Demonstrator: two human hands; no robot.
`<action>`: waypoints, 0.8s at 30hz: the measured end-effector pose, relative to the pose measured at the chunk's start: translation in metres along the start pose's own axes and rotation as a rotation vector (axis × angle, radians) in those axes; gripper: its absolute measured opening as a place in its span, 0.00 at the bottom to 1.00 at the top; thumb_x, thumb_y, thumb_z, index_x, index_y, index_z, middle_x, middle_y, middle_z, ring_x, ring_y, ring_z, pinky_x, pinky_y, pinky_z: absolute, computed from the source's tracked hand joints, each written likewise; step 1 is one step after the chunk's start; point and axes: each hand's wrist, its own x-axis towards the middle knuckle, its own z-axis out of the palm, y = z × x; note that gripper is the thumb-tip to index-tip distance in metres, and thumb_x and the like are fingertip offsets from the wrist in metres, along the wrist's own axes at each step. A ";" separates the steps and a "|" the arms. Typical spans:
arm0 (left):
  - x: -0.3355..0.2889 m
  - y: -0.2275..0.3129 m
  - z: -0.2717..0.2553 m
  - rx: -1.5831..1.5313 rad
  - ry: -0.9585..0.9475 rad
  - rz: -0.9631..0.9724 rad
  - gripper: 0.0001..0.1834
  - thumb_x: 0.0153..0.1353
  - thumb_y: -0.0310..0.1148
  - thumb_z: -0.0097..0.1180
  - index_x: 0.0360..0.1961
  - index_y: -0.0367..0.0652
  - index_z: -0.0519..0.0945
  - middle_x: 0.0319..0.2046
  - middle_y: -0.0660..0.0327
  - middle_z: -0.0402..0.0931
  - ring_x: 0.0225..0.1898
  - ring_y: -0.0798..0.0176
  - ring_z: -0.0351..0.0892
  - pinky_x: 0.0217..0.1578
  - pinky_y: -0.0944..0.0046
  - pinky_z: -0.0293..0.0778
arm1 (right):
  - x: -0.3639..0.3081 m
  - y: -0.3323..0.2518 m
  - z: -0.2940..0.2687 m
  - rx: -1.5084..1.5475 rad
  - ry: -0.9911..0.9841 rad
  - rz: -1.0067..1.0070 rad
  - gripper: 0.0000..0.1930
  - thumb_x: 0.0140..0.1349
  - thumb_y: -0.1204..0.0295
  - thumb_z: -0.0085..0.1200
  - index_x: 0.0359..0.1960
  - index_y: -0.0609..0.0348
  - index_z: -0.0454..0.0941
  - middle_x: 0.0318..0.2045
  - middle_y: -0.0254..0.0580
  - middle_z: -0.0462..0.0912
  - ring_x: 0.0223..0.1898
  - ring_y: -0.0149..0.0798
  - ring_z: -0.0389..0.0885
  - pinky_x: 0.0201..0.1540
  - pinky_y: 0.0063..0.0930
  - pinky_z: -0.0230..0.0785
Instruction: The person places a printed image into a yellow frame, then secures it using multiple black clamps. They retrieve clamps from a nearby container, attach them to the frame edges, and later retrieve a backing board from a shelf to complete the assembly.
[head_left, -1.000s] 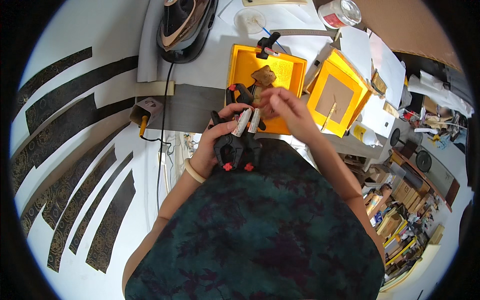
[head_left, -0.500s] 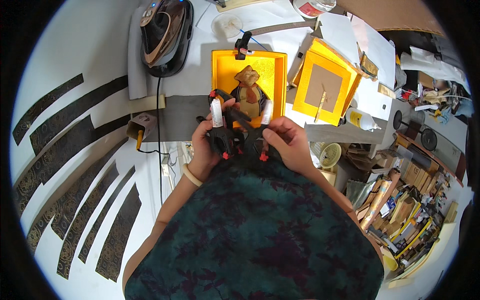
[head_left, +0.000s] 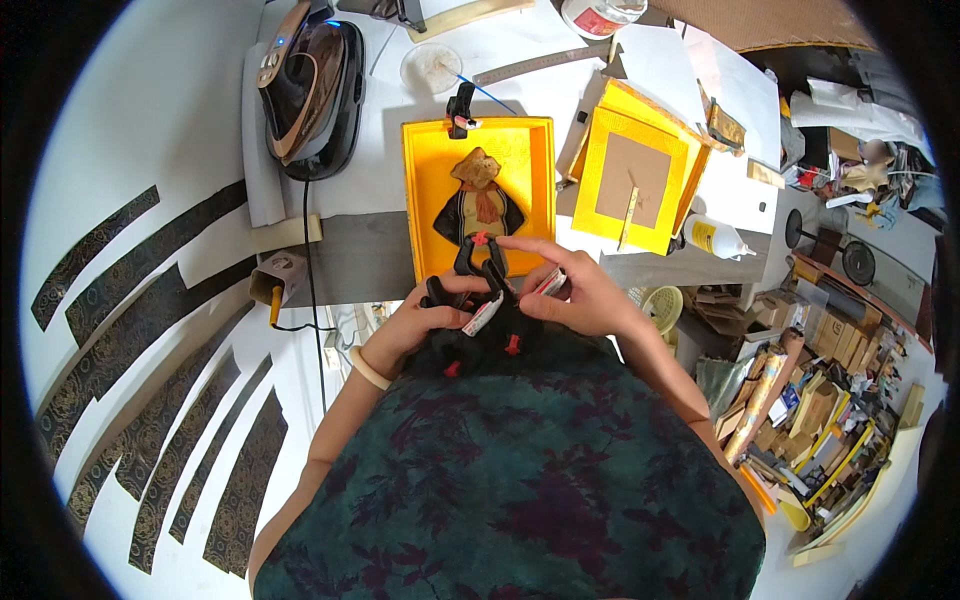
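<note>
Both hands are together over my lap, at the near edge of a yellow box [head_left: 412,200]. My left hand [head_left: 408,325] is closed round a black spring clamp [head_left: 484,315] with a white label on its handle. My right hand [head_left: 585,295] grips a second black clamp [head_left: 496,255], its index finger stretched to the red jaw tip. The clamps overlap, so their lower parts are hard to separate. Inside the box lies a robed figure-shaped piece [head_left: 482,205] with a brown stone-like top. Another black clamp [head_left: 461,108] grips the box's far rim.
A steam iron [head_left: 315,100] stands at the far left, its cord hanging down. Right of the box are a yellow frame [head_left: 590,180], a white glue bottle [head_left: 716,238] and a metal ruler [head_left: 540,66]. A round clear dish [head_left: 425,68] with a blue stick lies behind.
The clamps, held apart over the box's near edge before, are now closer together and overlapping. My right index finger has stretched out to a red jaw tip. The whole view has shifted slightly.
</note>
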 end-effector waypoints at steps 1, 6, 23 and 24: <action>0.001 0.000 -0.001 0.024 -0.027 -0.010 0.27 0.52 0.26 0.55 0.57 0.34 0.79 0.51 0.57 0.80 0.54 0.62 0.78 0.59 0.64 0.69 | 0.000 0.000 -0.003 -0.017 -0.005 -0.002 0.34 0.65 0.68 0.62 0.72 0.48 0.62 0.27 0.40 0.84 0.30 0.30 0.80 0.38 0.26 0.73; 0.002 0.011 0.013 -0.011 0.049 0.031 0.27 0.52 0.26 0.56 0.56 0.34 0.79 0.51 0.57 0.80 0.52 0.63 0.78 0.58 0.64 0.70 | -0.008 -0.006 -0.014 -0.117 -0.120 0.051 0.32 0.71 0.64 0.55 0.74 0.52 0.59 0.36 0.44 0.84 0.34 0.34 0.82 0.42 0.29 0.76; 0.007 0.025 0.024 0.006 -0.042 0.068 0.28 0.53 0.26 0.47 0.58 0.30 0.78 0.52 0.54 0.80 0.48 0.64 0.80 0.54 0.67 0.73 | -0.003 -0.005 -0.046 0.234 -0.318 -0.113 0.49 0.41 0.71 0.79 0.67 0.55 0.62 0.45 0.40 0.78 0.43 0.34 0.83 0.42 0.30 0.83; 0.008 0.023 0.023 -0.001 -0.033 0.080 0.29 0.53 0.26 0.47 0.58 0.30 0.78 0.52 0.54 0.80 0.47 0.64 0.80 0.54 0.66 0.74 | -0.003 -0.006 -0.049 0.195 -0.280 -0.142 0.49 0.39 0.72 0.80 0.66 0.56 0.64 0.45 0.40 0.78 0.43 0.35 0.83 0.42 0.31 0.83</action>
